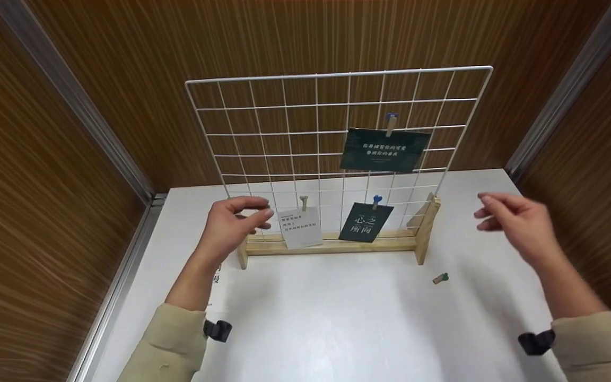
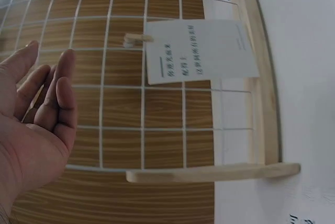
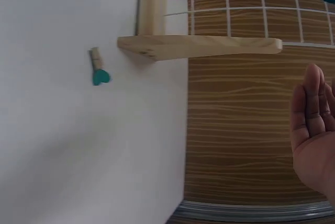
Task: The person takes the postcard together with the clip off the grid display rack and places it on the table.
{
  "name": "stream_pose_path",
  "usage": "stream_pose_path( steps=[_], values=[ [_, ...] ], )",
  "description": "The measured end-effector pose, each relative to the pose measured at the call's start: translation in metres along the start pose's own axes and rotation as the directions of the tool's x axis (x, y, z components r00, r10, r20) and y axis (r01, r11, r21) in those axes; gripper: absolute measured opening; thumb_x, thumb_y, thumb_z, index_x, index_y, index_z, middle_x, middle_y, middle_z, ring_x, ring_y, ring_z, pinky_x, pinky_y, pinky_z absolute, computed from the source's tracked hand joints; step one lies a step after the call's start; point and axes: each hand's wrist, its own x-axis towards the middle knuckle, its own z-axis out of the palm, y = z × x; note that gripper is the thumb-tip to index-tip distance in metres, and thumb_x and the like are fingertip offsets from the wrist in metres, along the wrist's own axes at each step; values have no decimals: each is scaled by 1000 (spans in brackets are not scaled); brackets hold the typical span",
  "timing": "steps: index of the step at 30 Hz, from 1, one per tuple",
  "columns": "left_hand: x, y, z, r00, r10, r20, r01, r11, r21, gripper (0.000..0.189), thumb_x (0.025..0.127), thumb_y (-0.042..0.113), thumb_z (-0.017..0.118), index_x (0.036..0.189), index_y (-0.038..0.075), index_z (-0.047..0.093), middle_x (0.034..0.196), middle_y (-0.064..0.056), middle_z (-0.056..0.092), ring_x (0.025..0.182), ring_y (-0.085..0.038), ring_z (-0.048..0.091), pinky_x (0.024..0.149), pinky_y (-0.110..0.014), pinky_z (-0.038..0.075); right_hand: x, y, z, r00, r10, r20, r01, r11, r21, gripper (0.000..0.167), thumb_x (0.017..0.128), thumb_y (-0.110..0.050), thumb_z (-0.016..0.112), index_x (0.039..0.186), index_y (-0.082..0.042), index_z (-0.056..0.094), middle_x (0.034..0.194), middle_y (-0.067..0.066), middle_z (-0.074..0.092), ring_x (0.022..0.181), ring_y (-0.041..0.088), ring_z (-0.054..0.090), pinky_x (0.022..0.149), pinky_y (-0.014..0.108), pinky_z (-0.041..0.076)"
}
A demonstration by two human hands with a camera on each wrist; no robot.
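My left hand (image 1: 234, 223) hovers by the lower left of a white wire grid (image 1: 316, 104), fingers loosely bent and holding nothing. Beside it a white card (image 1: 301, 231) hangs from a pale clothespin (image 1: 304, 202). To the right, a dark green card (image 1: 365, 225) hangs tilted under a blue-heart clothespin (image 1: 376, 200). Higher up, another dark green card (image 1: 385, 151) is held by a clothespin with a blue top (image 1: 392, 123). My right hand (image 1: 520, 225) is in the air right of the grid, its fingers slightly bent with nothing in them. A green-heart clothespin (image 3: 99, 69) lies on the table.
The grid stands in a wooden base (image 1: 332, 246) with upright side feet (image 1: 426, 233) on a white table (image 1: 332, 318). Brown wood-grain panels (image 1: 125, 32) enclose the back and both sides. White paper with dark characters (image 1: 217, 274) lies partly behind the left forearm.
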Motion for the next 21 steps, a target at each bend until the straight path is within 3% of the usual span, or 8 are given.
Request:
stream_pose_path(
  steps=[5, 16, 21],
  values=[
    [9, 18, 7, 999, 32, 15, -32, 999, -1, 25, 97, 20, 81, 121, 12, 80, 114, -5, 76, 88, -24, 79, 79, -40, 59, 9, -45, -2, 994, -111, 23, 113, 980, -163, 28, 108, -18, 65, 130, -4, 74, 94, 1, 77, 74, 13, 76, 72, 24, 62],
    [29, 52, 24, 987, 143, 70, -142, 990, -14, 25, 97, 18, 81, 121, 11, 79, 114, -4, 77, 88, -24, 79, 76, -35, 58, 25, -115, 13, 961, -257, 104, 274, 934, -228, 26, 105, -10, 68, 128, 0, 73, 91, 4, 77, 70, 14, 75, 70, 22, 61],
    [39, 65, 34, 984, 147, 99, -144, 989, -29, 25, 98, 19, 80, 122, 12, 79, 113, -3, 77, 90, -24, 78, 80, -36, 59, 34, -139, 32, 944, -294, 152, 326, 906, -270, 26, 105, -14, 69, 128, -3, 74, 92, 5, 75, 73, 14, 74, 71, 21, 60]
  ],
)
